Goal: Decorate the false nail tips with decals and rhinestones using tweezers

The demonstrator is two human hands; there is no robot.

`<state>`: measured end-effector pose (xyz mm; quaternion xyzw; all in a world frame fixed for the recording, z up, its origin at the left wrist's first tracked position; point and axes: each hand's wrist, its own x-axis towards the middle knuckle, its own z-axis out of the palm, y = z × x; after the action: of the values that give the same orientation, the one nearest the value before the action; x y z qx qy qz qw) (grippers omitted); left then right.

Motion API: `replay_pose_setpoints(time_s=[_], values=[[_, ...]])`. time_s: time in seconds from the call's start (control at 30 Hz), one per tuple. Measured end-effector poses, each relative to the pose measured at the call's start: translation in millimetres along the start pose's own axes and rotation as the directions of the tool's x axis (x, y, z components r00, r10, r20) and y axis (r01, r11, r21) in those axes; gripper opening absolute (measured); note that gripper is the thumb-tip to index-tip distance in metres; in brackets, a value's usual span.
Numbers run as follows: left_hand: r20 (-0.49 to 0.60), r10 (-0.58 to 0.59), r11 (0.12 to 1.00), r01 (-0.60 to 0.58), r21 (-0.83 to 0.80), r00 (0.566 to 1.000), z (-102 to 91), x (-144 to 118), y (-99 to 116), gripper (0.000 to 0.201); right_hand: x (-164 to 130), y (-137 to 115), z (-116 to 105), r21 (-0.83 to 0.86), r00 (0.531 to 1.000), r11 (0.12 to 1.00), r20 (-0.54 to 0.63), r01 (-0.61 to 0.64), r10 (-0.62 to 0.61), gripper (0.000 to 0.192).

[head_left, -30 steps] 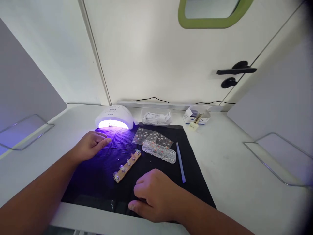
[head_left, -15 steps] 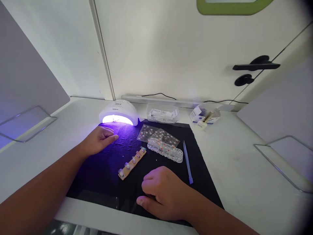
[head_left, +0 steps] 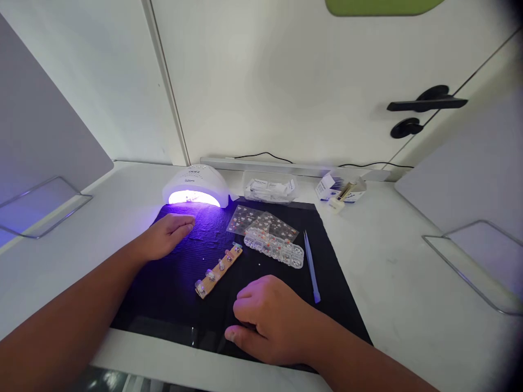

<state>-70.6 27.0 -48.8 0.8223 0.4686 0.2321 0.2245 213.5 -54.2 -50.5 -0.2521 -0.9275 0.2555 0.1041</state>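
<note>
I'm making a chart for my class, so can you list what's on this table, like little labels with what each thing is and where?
Left hand: flat on the black mat, in front of the glowing nail lamp
Right hand: curled, resting on the mat's near edge
Between hands: wooden strip holding clear nail tips
Middle: clear bead box, sticker sheets
Right of box: tweezers

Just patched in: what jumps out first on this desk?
The lit nail lamp glowing violet at the back left of the black mat, with the left hand lying flat just before it. Mid-mat lies a tan strip of nail tips; the right hand rests curled near the front edge.
</note>
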Motion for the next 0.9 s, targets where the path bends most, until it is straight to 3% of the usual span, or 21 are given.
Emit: replay_pose_setpoints(time_s=[0.77,0.9], values=[[0.176,-0.053,0.997,0.044,0.056,0.983,2.6,0.6,1.9,0.053,-0.5,1.7,4.7,0.06,1.0,0.998,0.006,-0.02,0.019,0.045],[0.218,-0.067,0.996,0.051,0.078,0.974,1.0,0.5,7.6,0.045,-0.4,1.1,3.9,0.08,1.0,0.997,-0.003,-0.025,0.025,0.044]])
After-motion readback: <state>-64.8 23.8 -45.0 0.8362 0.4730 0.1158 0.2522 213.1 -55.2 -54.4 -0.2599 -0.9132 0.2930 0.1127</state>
